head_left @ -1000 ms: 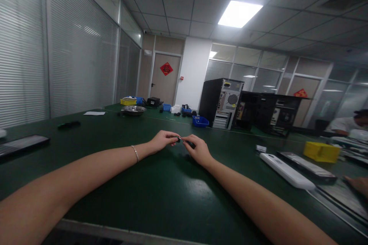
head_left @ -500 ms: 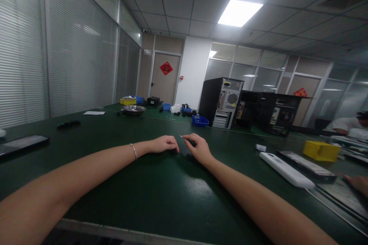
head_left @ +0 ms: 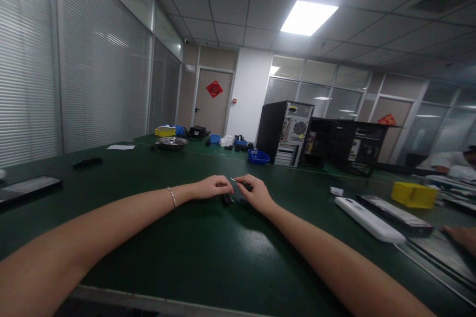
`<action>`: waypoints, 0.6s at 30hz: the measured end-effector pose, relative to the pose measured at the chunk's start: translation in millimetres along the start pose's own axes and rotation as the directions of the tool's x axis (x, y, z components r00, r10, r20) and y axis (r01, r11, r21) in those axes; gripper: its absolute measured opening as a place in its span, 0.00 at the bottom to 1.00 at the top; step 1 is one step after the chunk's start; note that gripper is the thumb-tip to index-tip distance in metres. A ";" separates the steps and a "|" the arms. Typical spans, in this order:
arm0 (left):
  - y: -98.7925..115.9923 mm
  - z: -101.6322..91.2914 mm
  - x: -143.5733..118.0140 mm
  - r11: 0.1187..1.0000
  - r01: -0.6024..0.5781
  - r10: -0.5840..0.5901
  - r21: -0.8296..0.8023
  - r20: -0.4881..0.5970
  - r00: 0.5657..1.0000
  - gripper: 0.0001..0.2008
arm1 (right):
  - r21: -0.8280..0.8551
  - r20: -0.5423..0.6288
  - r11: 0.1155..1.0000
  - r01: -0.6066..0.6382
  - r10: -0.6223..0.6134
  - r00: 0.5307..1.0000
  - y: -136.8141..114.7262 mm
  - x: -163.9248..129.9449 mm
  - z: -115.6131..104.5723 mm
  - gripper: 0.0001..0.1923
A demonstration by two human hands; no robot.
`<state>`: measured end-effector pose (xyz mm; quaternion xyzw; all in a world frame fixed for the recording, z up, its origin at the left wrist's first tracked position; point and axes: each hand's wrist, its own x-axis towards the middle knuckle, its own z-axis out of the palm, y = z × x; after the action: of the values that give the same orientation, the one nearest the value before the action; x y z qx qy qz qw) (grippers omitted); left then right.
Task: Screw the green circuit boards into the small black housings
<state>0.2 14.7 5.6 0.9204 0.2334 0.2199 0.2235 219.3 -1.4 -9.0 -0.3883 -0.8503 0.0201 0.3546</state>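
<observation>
Over the middle of the green table, my left hand has its fingers curled down, and a bracelet sits on its wrist. A small dark part shows just under those fingertips, too small and blurred to name. In my right hand, closed in a pinch, is a slim pointed tool with a dark handle. Its thin bright tip points left toward my left hand's fingers. The two hands are close together but apart.
A blue bin and computer towers stand beyond my hands. At right lie a white power strip, a flat metal-topped box and a yellow bin. A phone-like slab and metal bowl lie left. Another person's hand rests far right.
My left hand has lifted slightly and its fingers have shifted, so the small dark part beneath them shows more. The right hand with the tool is nearly still.
</observation>
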 end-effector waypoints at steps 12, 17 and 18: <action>2.3 -10.6 -5.7 0.982 0.145 -0.155 0.123 0.080 0.985 0.18 | 0.124 0.381 0.991 0.052 -0.096 0.920 -2.0 3.0 -12.0 0.13; -10.5 -13.2 -7.1 0.985 0.155 -0.161 0.081 0.064 0.985 0.15 | 0.071 0.468 0.997 0.022 -0.052 0.882 -3.4 5.2 -15.6 0.13; -13.2 -13.2 -7.2 0.985 0.157 -0.161 0.069 0.054 0.986 0.15 | 0.056 0.471 0.998 0.015 -0.040 0.881 -4.2 5.4 -15.4 0.13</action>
<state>-16.6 25.4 7.3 0.9117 0.3062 0.1666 0.2175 223.8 -4.4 7.0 -0.3505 -0.9157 0.1304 0.1471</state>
